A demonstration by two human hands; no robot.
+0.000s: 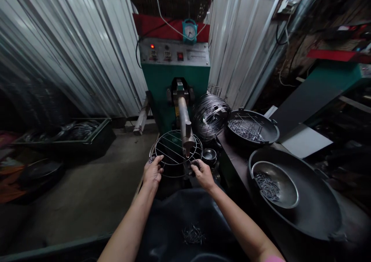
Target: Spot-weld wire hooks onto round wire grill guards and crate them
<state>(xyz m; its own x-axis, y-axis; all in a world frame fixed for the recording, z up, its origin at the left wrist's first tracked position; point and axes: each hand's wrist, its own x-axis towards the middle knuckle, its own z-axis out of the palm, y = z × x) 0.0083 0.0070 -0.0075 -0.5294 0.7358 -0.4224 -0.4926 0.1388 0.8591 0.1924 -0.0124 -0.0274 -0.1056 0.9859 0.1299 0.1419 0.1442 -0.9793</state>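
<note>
A round wire rack (pixel 175 164) with parallel bars and more than one ring is held level under the welding machine's arm (pixel 185 119). My left hand (pixel 153 172) is closed on the rack's near left edge, thumb on top. At the near right edge, my right hand (pixel 203 174) is closed in a pinch beside the electrode tip (pixel 188 152). What lies between those fingers is too small and dark to make out. A little pile of short wire pieces (pixel 193 235) rests on the dark apron (pixel 165 219) over my lap.
The green machine (pixel 156 76) stands ahead with its red light lit. Right of it are a wire coil (pixel 211 115), a black pan (pixel 272 132) of wire parts, and a metal bowl (pixel 290 184) inside a large wok (pixel 319 208). A bin (pixel 95 136) sits left.
</note>
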